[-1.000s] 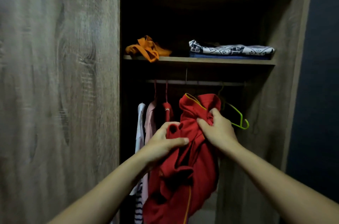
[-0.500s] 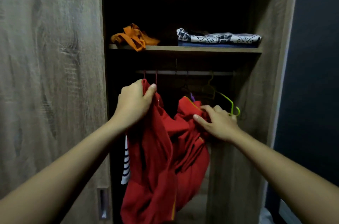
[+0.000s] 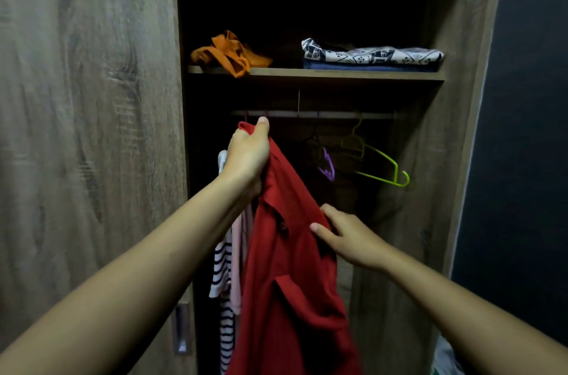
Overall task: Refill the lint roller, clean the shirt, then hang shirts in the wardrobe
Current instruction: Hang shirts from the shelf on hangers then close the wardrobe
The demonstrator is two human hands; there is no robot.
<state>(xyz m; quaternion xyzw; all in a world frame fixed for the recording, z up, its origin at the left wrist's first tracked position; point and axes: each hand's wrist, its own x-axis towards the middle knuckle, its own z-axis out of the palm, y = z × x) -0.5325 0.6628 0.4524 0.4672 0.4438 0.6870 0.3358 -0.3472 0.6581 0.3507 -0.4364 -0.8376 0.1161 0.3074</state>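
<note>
A red shirt hangs down in front of the open wardrobe. My left hand grips its top corner, raised just under the hanging rail. My right hand pinches the shirt's right edge lower down, at mid-height. A green hanger and a purple hanger hang bare on the rail to the right. A striped shirt and a pink garment hang behind the red shirt on the left.
The wardrobe's wooden shelf carries an orange cloth and folded patterned clothes. A closed wooden door with a recessed handle stands at the left. A dark wall is at the right.
My left hand has lifted the shirt's top corner up toward the rail. My right hand dropped lower along the shirt's edge, away from the green hanger, and the shirt now hangs stretched out.
</note>
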